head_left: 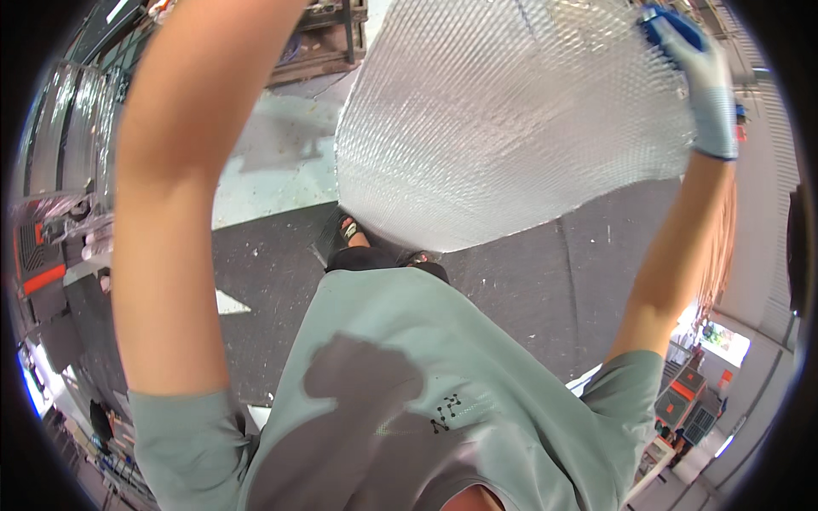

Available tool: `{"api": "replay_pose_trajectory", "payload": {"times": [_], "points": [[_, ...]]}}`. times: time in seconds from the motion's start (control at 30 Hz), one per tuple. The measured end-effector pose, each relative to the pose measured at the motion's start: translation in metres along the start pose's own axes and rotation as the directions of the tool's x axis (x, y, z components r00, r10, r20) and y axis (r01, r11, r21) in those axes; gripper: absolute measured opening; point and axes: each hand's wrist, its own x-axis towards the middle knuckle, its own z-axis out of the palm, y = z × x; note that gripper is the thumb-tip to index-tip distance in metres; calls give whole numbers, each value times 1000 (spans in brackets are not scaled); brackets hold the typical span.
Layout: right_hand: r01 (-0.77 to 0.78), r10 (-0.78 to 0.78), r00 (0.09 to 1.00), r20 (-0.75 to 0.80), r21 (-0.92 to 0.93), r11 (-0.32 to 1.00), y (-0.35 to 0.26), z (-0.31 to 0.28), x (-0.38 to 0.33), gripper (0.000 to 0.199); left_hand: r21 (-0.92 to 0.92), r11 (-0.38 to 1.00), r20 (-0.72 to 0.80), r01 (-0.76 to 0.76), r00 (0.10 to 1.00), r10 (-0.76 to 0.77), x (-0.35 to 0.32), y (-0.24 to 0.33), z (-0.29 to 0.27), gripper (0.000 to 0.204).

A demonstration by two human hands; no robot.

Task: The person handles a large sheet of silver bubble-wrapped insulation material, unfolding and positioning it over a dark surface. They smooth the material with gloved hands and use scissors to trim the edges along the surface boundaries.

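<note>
A large silver sheet of bubble foil (503,128) hangs in front of me, its dimpled surface catching the light. Its lower edge curves down close to my feet, and its top runs out of view. At the sheet's right edge, high up, is my right hand (697,64) in a white and blue glove. The fingers are curled over that edge and closed on the foil, partly blurred. My left arm (170,196) is raised past the upper left border, so the left hand is out of sight.
Dark matting (520,277) covers the floor under my feet, with pale floor (281,162) beyond it. A wooden rack (319,47) stands at the far left of the sheet. Clear-wrapped material (72,128) and an orange-and-black unit (41,255) are at the left side.
</note>
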Motion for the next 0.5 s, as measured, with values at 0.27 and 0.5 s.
{"api": "replay_pose_trajectory", "payload": {"times": [0.27, 0.5], "points": [[-223, 199, 869, 453, -1, 975, 78, 155, -135, 65, -85, 933, 487, 349, 832, -267, -179, -5, 173, 43], [-237, 340, 808, 481, -263, 935, 40, 234, -145, 38, -258, 882, 538, 395, 817, -208, -211, 9, 182, 41]]}}
